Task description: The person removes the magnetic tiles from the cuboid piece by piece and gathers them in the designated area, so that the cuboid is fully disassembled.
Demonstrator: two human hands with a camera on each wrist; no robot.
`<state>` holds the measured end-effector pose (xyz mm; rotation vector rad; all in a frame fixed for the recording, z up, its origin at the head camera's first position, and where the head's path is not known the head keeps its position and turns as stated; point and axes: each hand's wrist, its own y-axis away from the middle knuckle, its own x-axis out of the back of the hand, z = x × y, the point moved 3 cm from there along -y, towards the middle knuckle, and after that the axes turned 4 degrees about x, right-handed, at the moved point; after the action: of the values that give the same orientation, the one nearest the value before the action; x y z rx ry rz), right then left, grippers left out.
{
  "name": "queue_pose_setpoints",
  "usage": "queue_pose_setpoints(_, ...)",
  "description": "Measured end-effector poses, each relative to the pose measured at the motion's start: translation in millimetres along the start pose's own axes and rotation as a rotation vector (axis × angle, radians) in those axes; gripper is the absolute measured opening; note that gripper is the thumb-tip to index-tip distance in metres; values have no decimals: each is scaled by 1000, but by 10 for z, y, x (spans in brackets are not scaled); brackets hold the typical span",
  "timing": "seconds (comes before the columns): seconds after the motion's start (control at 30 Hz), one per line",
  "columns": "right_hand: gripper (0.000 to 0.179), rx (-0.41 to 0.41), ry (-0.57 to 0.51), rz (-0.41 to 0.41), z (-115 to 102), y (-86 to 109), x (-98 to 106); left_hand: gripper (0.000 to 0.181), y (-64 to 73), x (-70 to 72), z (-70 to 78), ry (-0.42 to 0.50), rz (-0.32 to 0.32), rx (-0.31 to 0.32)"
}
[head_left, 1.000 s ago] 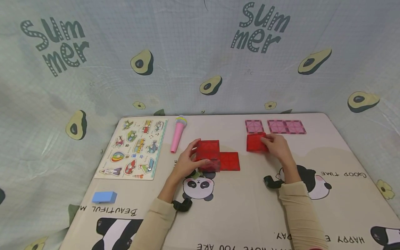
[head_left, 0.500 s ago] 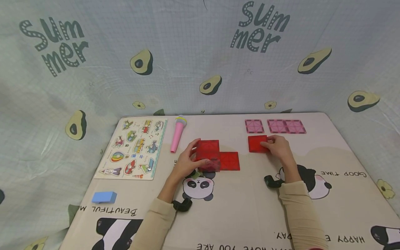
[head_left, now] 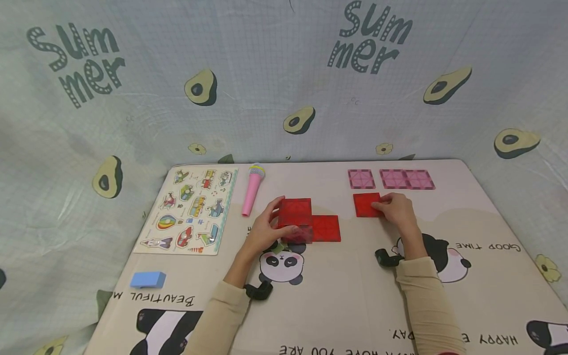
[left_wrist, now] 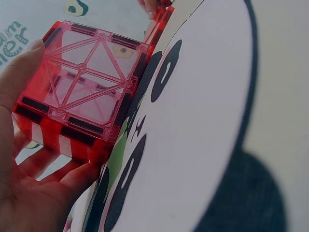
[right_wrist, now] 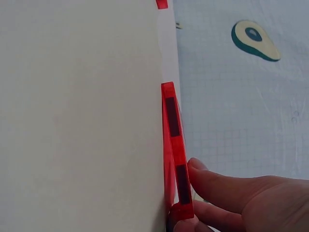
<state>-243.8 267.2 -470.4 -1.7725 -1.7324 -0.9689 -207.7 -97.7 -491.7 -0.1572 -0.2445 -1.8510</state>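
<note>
A cube of clear magnetic tiles, red and pink (head_left: pixel 295 213), stands mid-table in the head view. My left hand (head_left: pixel 263 231) grips it from the left, thumb along the near side and fingers behind. In the left wrist view the cube's pink tile (left_wrist: pixel 82 67) faces the camera, dark magnets along its edges. Flat against the cube's right side lies a red square tile (head_left: pixel 326 228). To the right, my right hand (head_left: pixel 398 211) pinches another red tile (head_left: pixel 367 204) by its right edge. The right wrist view has this tile (right_wrist: pixel 174 140) edge-on, slightly tilted off the tabletop.
Pink tiles (head_left: pixel 361 179) lie behind the right hand, with a joined pair (head_left: pixel 407 179) beside them. A pink toy microphone (head_left: pixel 252 191), a picture puzzle board (head_left: pixel 188 212) and a blue block (head_left: pixel 148 280) lie to the left. An avocado-print curtain (head_left: pixel 248 59) hangs behind.
The right hand has drawn its red tile slightly right and toward the person, away from the pink tile behind it. The left hand and cube have stayed put.
</note>
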Motion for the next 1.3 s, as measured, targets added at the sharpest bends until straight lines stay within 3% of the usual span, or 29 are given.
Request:
queue_pose_setpoints(0.17, 48, 10, 16, 14, -13, 3, 1, 90, 0, 2, 12, -2, -11, 29)
queue_pose_setpoints(0.33, 47, 22, 30, 27, -7, 3, 1, 87, 89, 2, 174, 3, -13, 19)
queue_pose_setpoints(0.43, 47, 23, 34, 28, -5, 4, 0, 85, 86, -2, 143, 7, 2, -6)
queue_pose_setpoints(0.53, 48, 16, 33, 23, -9, 7, 0, 86, 23, -5, 12, -1, 16, -21)
queue_pose_setpoints(1.07, 51, 11, 2, 30, -61, 34, 63, 87, 11, -7, 7, -15, 26, -22)
queue_pose_setpoints(1.3, 53, 46, 0, 45, -123, 47, 87, 87, 9, -5, 0, -9, 20, -15)
